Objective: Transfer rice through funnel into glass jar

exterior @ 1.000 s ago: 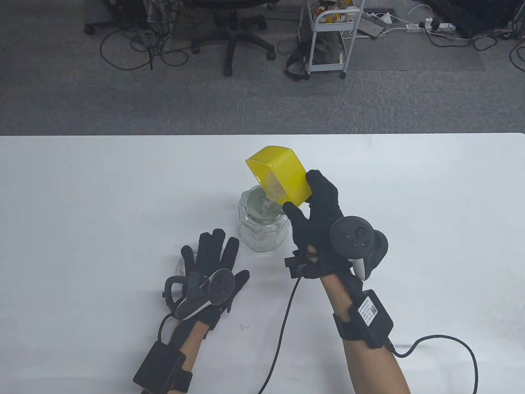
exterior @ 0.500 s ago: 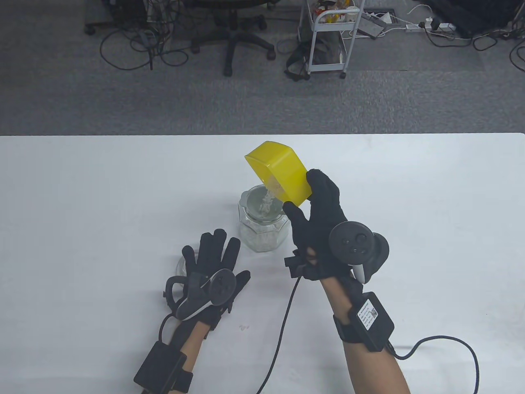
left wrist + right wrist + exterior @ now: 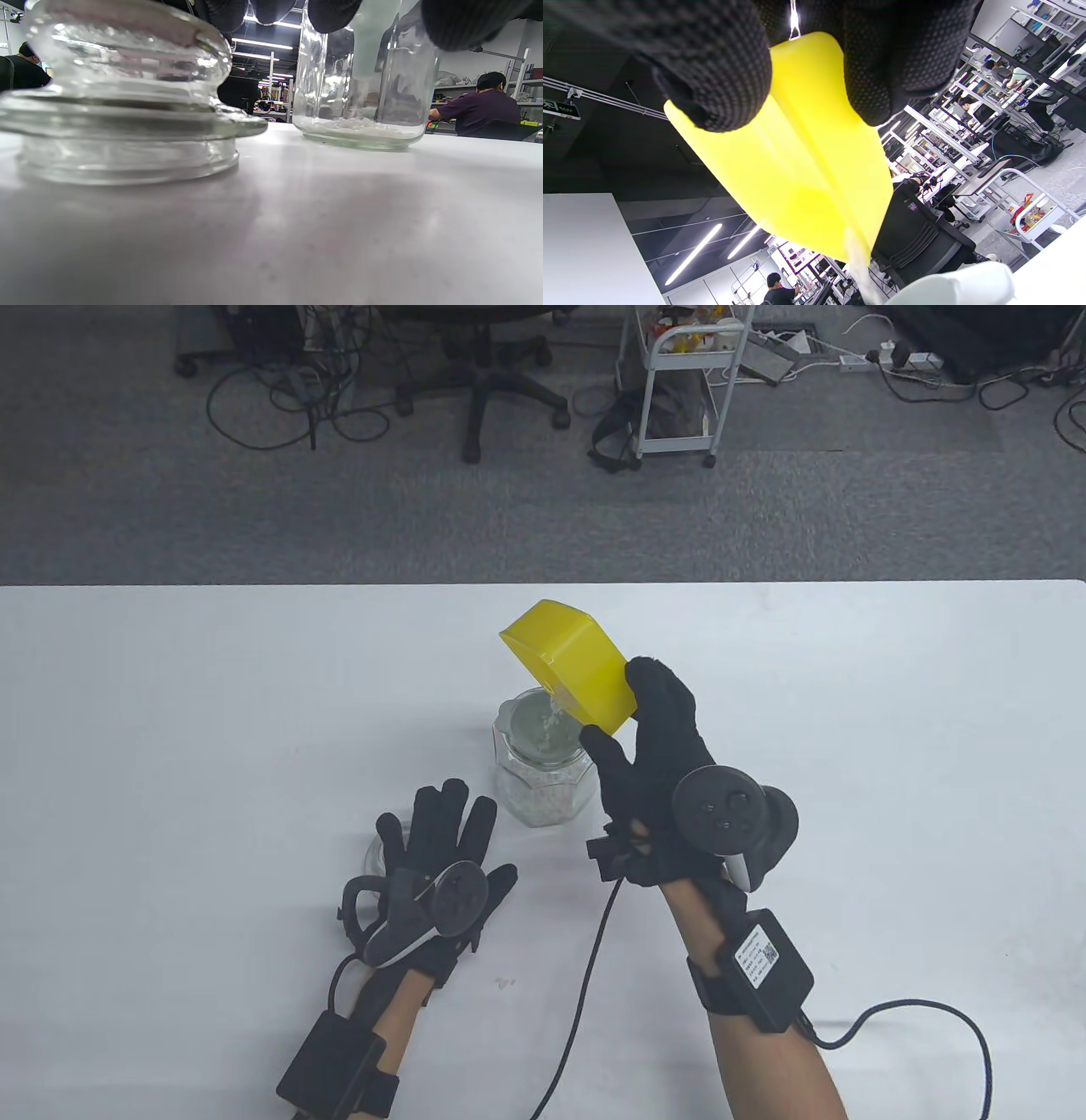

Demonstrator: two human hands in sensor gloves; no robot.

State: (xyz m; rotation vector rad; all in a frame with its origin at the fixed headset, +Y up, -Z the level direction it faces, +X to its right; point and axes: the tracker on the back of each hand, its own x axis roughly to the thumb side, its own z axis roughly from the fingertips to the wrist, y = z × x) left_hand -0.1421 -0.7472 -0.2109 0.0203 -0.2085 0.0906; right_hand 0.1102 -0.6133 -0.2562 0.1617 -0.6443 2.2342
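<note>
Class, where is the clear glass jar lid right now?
In the table view the clear glass lid lies left of the glass jar, mostly hidden under the left hand.

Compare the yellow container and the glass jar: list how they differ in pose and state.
The yellow container is held tilted in the air by the right hand; the glass jar stands upright on the table. The container is opaque and emptying; the jar is clear and filling through the funnel. Both contain rice.

your white rectangular table carries a faceted clear glass jar near its middle, a clear glass lid toward the near edge, and your flat left hand.
</note>
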